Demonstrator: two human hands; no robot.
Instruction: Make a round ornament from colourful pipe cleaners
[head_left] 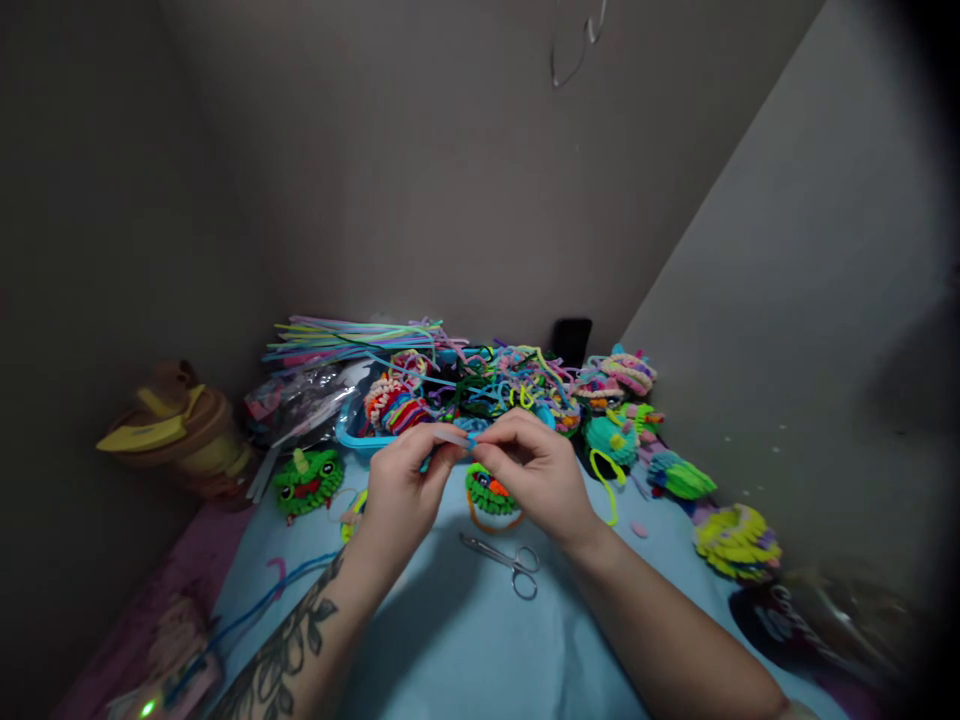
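My left hand (405, 485) and my right hand (538, 478) meet fingertip to fingertip above the middle of the table. Both pinch a small light-blue piece (471, 441), perhaps a bit of pipe cleaner; most of it is hidden by my fingers. A pale, narrow strip (452, 437) shows at the left fingertips, too blurred to name. Beneath my hands lies a green fuzzy figure (491, 492) with eyes and an orange part, an orange strand curving below it. Nearer to me, a pair of metal scissors (504, 562) rests on the blue cloth (480, 640).
Behind my hands stands a blue basket (352, 440) heaped with coloured pipe cleaners, a bundle of straight pipe cleaners (352, 338) beyond. A green horned figure (307, 485) and a brown-yellow pot (180, 430) are left. Several fuzzy pieces, including a yellow one (737, 542), line the right wall.
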